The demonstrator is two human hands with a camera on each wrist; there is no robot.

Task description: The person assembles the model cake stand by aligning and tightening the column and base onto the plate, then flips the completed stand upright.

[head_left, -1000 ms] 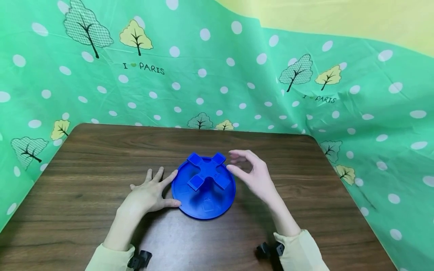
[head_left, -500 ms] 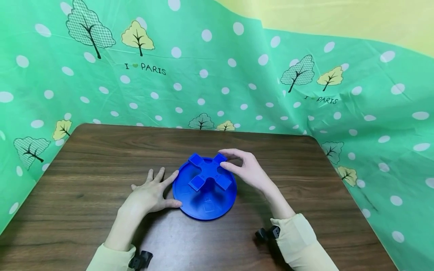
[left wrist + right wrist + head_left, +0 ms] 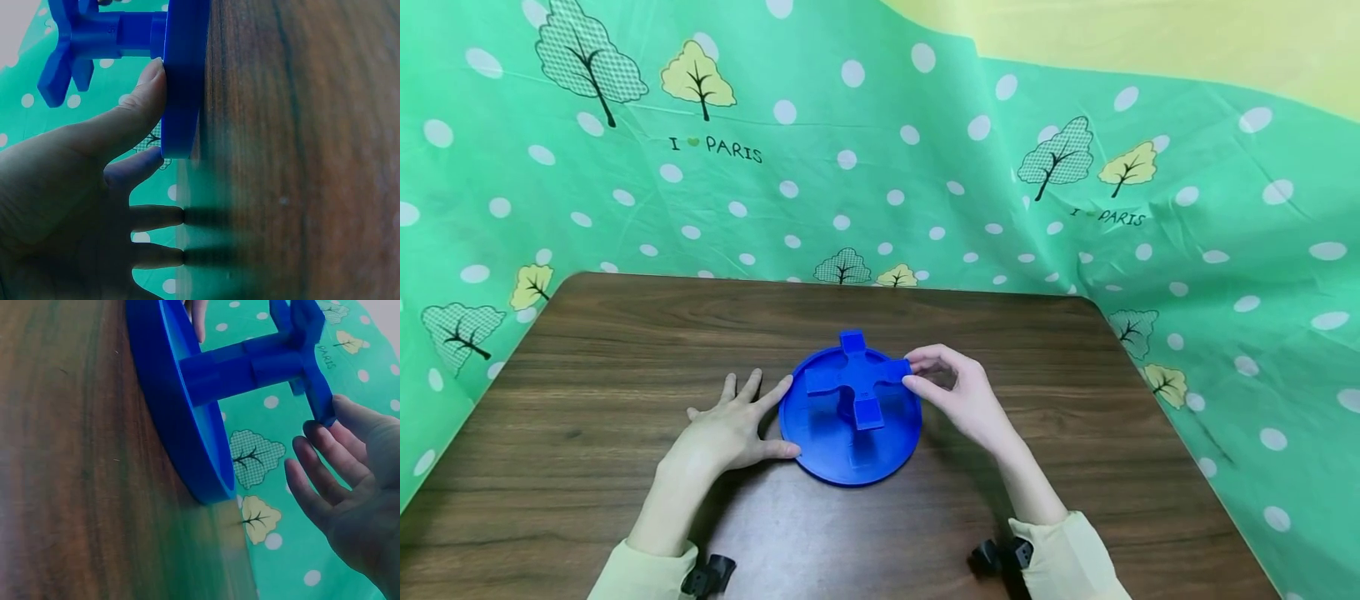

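A round blue plastic base point(image 3: 827, 462) lies on the table, and from its middle rises a short post point(image 3: 234, 370). On top of the post is a blue cross-shaped piece point(image 3: 857, 375) with arms that end in raised tips. My left hand point(image 3: 718, 437) is spread at the left of the base, its thumb and index fingertip touching the rim; other fingertips rest on the table, as the left wrist view shows. At the right, my right hand point(image 3: 958, 392) pinches the end of one cross arm between thumb and fingers.
The brown wooden table point(image 3: 647, 358) reaches back to a green dotted cloth point(image 3: 895, 167) printed with trees, which hangs behind and at both sides. A small black device point(image 3: 709, 575) sits at each sleeve cuff.
My right hand closed on a cross arm, then drew back toward me and right. The cross has turned clockwise, while the base and my left hand have stayed put.
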